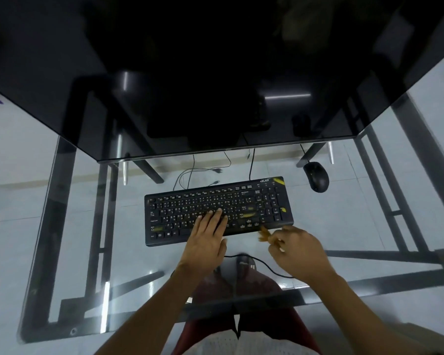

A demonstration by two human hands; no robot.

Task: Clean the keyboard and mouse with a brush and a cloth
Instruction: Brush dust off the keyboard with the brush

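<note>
Nearest the body, the right hand [299,249] hovers just off the front right corner of the keyboard [218,211], its fingers curled and pinching a small tan brush [264,233] whose blurred tip points up and left toward the key rows beside the number pad. The left hand [207,237] lies flat over the middle of the keyboard, fingers straight and close together, pressing on the letter keys as if to steady the board. The keyboard sits on the glass counter [87,201] with its long axis running left to right, tilted slightly so its right end is farther away; yellowish smudges show on several keys. So the brush lies at the right end, and a sweep would likely travel leftward along that long axis. Beyond the keyboard's far right corner, well apart from both hands, rests the black mouse [316,176], closer to the right hand. No cloth is visible.
</note>
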